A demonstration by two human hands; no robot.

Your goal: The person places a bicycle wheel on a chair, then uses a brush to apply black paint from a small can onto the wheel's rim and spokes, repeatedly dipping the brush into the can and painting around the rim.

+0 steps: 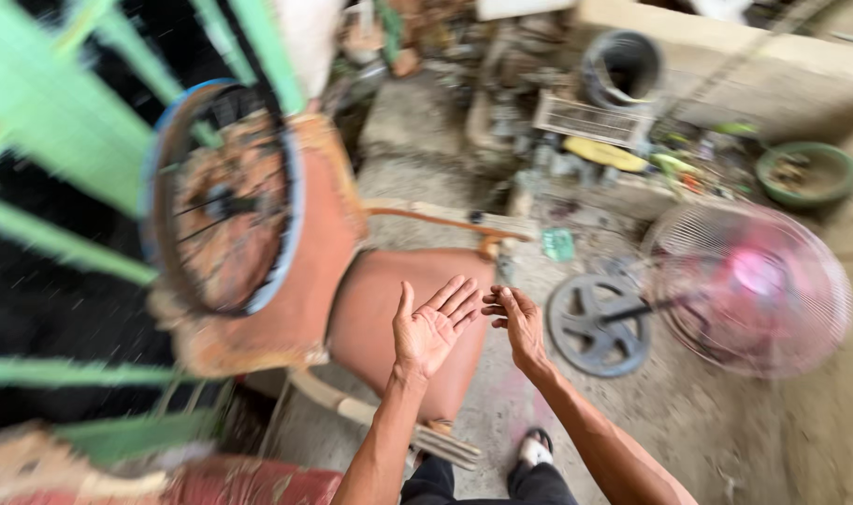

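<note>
Empty left hand (430, 327), right hand (515, 321) above chair (380, 327)

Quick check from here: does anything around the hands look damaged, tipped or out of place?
Yes. The pink wire-caged fan lies tipped on the floor, its round grey base turned sideways. The brown padded chair also lies tipped. Left hand and right hand are open, empty.

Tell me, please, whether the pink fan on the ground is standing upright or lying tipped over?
Tipped over. The pink fan lies on the floor, its round base showing its flat face beside the cage.
</note>
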